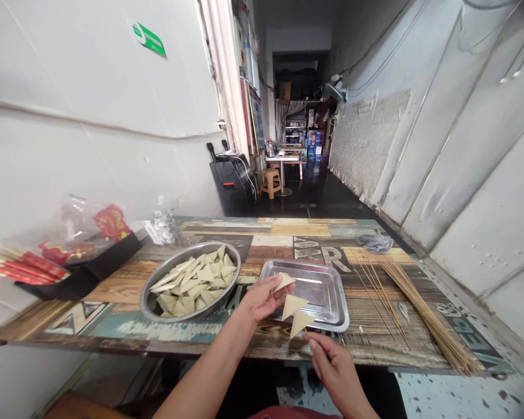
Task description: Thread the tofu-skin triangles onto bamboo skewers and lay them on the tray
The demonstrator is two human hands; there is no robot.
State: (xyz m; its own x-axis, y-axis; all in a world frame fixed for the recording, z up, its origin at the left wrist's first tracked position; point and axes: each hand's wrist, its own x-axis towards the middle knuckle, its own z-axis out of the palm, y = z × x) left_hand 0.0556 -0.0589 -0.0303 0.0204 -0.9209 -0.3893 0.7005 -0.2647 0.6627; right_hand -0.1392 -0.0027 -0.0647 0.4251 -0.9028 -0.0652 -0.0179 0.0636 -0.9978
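My left hand [258, 301] pinches a flat, pale yellow triangle [283, 281] that looks like tofu sheet, over the near left corner of a shallow metal tray [341, 314]. Two more such triangles, an upper one [293, 305] and a lower one [301, 323], sit on a bamboo skewer mostly hidden behind them. The skewer's lower end is gripped between the thumb and fingers of my right hand [338, 365], in front of the tray. Left of my hands stands a round metal bowl [147, 304] heaped with more triangles [196, 282].
Loose bamboo skewers [378, 294] and a thick bundle of them [432, 317] lie on the table at right. A crumpled plastic bag [374, 242] rests behind them. At far left, a black box [100, 269] holds red packets [112, 222] and wrapped chopsticks [30, 265].
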